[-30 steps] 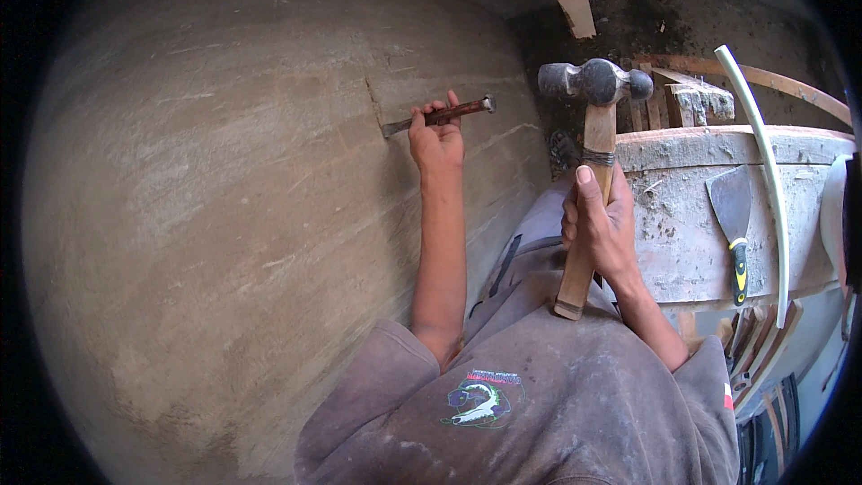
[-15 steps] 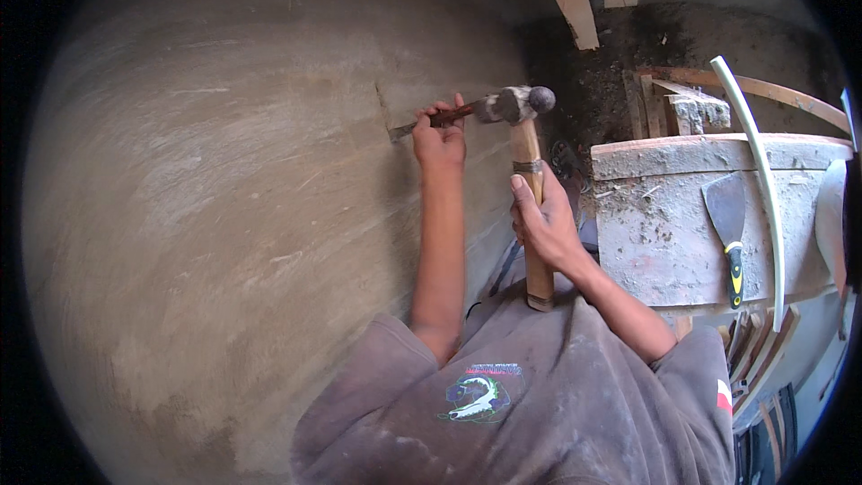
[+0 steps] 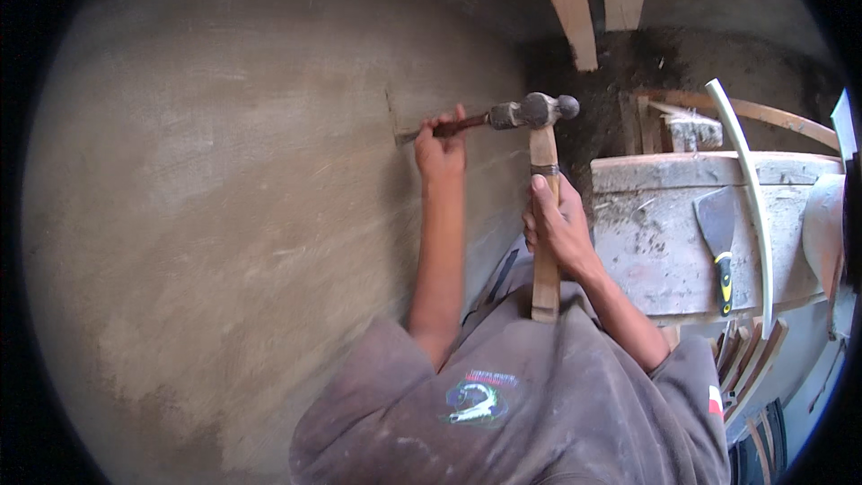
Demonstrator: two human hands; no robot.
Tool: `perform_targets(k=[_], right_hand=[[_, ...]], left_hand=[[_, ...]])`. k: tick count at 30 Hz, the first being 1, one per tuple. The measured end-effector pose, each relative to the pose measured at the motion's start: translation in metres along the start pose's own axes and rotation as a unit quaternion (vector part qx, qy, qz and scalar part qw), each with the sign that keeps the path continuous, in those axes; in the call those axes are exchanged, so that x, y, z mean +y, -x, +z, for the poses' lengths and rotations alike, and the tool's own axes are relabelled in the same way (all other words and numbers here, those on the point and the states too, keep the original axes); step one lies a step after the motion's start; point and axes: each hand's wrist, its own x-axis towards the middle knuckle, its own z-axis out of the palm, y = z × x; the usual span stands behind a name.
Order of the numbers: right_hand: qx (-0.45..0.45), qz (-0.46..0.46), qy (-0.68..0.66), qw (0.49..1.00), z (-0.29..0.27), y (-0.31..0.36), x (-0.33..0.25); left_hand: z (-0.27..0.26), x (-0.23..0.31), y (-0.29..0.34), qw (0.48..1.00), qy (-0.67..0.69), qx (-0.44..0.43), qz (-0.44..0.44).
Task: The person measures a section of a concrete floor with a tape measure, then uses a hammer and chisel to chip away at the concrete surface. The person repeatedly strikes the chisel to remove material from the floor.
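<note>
While its blade meets the wall point(image 3: 224, 216) at the lower end of a thin dark slit point(image 3: 390, 109), the chisel point(image 3: 469, 123) lies nearly level, its reddish-brown handle pointing right. Your left hand point(image 3: 438, 153) is curled around it, one fingertip raised; the forearm runs almost straight up, wrist in line. The hammer point(image 3: 542, 145), ball-peen, has its flat face at the chisel's butt; whether they touch, you cannot tell. Your right hand point(image 3: 561, 229) is wrapped firmly around the pale wooden handle, thumb laid along it, forearm slanting inward. Head: dull grey metal, rounded at one end; dark binding below. Wall: brown, matt, streaked with paler smears. To your right, the bench point(image 3: 628, 260), whitish and crumb-strewn, bears a scraper point(image 3: 716, 220) with fan-shaped blade and black-yellow grip, near a curved white strip point(image 3: 751, 181).
</note>
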Motion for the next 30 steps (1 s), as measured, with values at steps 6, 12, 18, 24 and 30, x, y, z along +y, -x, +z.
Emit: perform_targets(k=[6, 12, 18, 24, 30], right_hand=[[0.138, -0.26, -0.154, 0.943, -0.03, 0.013, -0.037], [-0.029, -0.049, 0.004, 0.998, 0.008, -0.002, 0.016], [0.019, -0.122, -0.039, 0.992, -0.032, 0.005, 0.01], [0.031, -0.13, -0.061, 0.989, -0.035, 0.024, -0.016], [0.054, -0.142, -0.049, 0.987, -0.05, 0.031, -0.012]], left_hand=[[-0.004, 0.008, -0.003, 0.999, 0.033, -0.019, -0.019], [-0.001, 0.007, -0.003, 0.999, 0.006, -0.024, -0.021], [-0.011, -0.005, 0.007, 1.0, 0.02, -0.003, -0.018], [-0.019, -0.005, 0.005, 1.0, -0.008, -0.026, -0.007], [-0.021, -0.002, 0.007, 1.0, -0.004, -0.027, -0.01]])
